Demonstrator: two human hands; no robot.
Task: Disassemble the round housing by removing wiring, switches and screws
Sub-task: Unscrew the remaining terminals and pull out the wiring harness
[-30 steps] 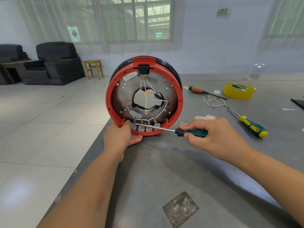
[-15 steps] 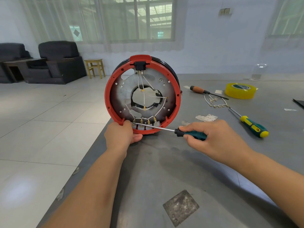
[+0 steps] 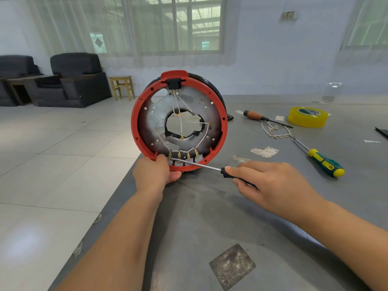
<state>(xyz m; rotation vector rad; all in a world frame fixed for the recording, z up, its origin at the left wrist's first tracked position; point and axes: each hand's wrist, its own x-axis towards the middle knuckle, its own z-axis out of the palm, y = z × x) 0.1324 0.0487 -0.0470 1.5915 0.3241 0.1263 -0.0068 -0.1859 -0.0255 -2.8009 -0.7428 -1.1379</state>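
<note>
left grip (image 3: pixel 154 174): bare, no glove | right grip (image 3: pixel 270 183): bare | forearms: bare, no sleeves visible

Single head-worn wide-angle view, looking forward and down along both forearms; round housing (image 3: pixel 179 122) close at frame centre, grey table (image 3: pixel 210 217) lower right, windowed wall across top.

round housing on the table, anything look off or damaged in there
Yes. The central opening in the round housing has a ragged, uneven edge, as if torn or cut. One white wire ends in a loose terminal hanging across that hole, unattached. Nothing spilled.
</note>
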